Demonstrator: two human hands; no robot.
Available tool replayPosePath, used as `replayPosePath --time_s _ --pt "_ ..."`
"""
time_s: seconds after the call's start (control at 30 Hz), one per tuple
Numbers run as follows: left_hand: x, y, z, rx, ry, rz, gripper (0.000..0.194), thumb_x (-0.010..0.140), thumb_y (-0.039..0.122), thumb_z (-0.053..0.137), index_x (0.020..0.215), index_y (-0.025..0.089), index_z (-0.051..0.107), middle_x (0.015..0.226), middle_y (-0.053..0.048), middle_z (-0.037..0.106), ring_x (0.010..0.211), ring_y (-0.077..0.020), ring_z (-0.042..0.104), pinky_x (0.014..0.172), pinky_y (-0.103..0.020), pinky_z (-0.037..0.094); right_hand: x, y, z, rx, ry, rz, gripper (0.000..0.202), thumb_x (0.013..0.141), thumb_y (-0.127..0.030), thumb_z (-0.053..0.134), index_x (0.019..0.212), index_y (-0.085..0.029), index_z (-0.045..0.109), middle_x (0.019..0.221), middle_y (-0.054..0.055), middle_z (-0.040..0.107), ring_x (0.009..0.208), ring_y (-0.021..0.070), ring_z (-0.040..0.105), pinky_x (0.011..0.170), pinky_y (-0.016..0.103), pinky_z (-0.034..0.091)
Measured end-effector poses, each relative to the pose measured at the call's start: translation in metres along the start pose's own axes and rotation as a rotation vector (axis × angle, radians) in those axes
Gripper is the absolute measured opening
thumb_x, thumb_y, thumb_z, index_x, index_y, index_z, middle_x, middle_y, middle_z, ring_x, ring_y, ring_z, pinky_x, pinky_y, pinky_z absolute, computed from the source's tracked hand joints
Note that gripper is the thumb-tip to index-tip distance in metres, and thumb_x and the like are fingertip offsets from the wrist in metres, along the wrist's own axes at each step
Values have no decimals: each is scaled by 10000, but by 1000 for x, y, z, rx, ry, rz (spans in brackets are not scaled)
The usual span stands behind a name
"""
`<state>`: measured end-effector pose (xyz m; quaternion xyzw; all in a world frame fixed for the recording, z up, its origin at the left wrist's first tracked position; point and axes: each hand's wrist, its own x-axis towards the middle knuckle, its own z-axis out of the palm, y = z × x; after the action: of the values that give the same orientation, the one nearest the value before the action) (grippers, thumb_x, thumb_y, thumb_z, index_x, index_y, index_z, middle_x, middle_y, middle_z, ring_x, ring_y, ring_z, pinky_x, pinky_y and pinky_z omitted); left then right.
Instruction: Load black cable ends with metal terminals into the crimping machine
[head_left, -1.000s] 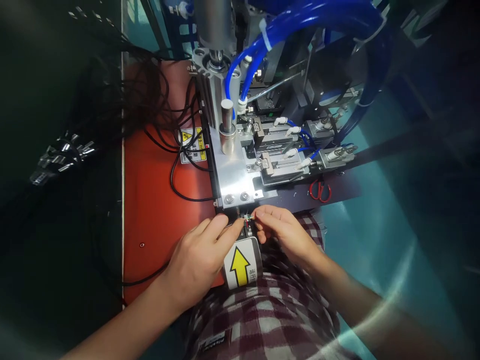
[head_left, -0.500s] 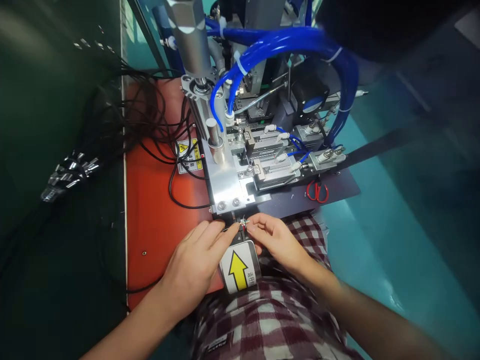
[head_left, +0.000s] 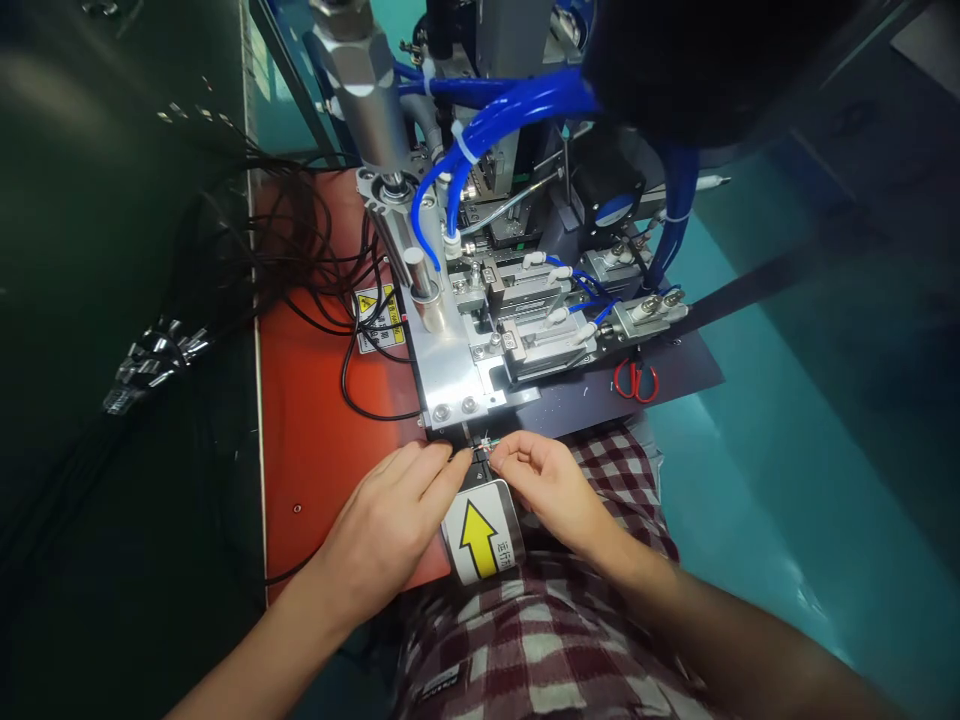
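Arrow-marked cover at the red bench's near right corner; metal machine behind, blue hoses arching above.
The small wired piece sits between cover and machine: the left hand, fingers together, is just beside it; the right hand curls, thumb and forefinger at it, but whether either grips I cannot tell.

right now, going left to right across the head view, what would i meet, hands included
silvery-tipped cable bundle → left hand → tiny wired part between the hands' fingertips → right hand → red-handled scissors
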<state>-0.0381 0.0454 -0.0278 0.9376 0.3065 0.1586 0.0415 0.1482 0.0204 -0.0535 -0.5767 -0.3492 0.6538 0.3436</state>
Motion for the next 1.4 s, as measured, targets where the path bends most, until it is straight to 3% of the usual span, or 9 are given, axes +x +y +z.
replayPosePath --time_s 0.13,0.27,0.47,0.57,0.83,0.97,1.07,1.3,1.4 --pt "0 0 0 -8 7 -2 272 939 83 374 1127 42 567 907 -127 638 764 -195 562 641 -311 512 -8 -8 -4 -476 143 -290 148 887 -291 502 784 -196 551 693 4 553 583 137 469 544 268 355" --pt "-1 0 1 -17 10 -12 268 936 87 384 1133 45 561 908 -125 632 755 -197 557 631 -313 515 -7 -15 -8 -724 140 -501 138 913 -229 439 820 -206 538 767 33 576 674 168 521 642 295 375" --pt "-1 0 1 -17 14 -8 283 925 61 375 1135 40 564 910 -129 624 789 -214 564 642 -323 524 10 -7 -16 -212 -84 -161 157 888 -318 501 783 -201 511 547 -72 425 462 99 403 456 227 308" --pt "-1 0 1 -21 17 -10 286 924 63 376 1137 41 565 916 -132 623 795 -216 565 644 -324 525 15 -4 -20 -110 -110 -105 199 867 -362 543 782 -184 521 527 -83 429 425 77 398 443 217 306" --pt "-5 0 3 -51 4 -22 296 915 51 392 1165 50 552 946 -133 613 806 -216 552 656 -327 520 16 -9 -5 -103 44 -163 230 810 -376 611 744 -156 606 610 -28 523 522 98 437 474 229 347" --pt "-5 0 4 -62 6 -29 293 917 52 388 1159 50 553 937 -127 612 804 -214 551 660 -330 523 12 -5 -2 -395 242 -441 139 848 -279 565 772 -172 609 657 -8 553 572 120 478 555 256 388" --pt "-4 0 4 -68 18 -30 295 921 53 376 1153 51 558 937 -126 612 816 -215 553 669 -331 528 10 -4 -5 -602 288 -602 128 879 -234 521 791 -179 596 692 7 573 615 134 514 612 272 402" --pt "-5 -1 6 -69 4 -31 297 922 56 371 1150 46 562 936 -128 610 811 -218 550 667 -338 527 10 -6 -4 -466 187 -377 146 886 -292 529 802 -189 589 629 -20 554 529 116 483 512 239 378" --pt "-5 -1 6 -69 10 -30 296 922 57 376 1151 39 562 931 -128 609 808 -219 547 665 -336 523 9 -5 -3 -468 175 -462 117 868 -263 539 798 -184 590 673 -9 560 564 117 488 555 249 391"
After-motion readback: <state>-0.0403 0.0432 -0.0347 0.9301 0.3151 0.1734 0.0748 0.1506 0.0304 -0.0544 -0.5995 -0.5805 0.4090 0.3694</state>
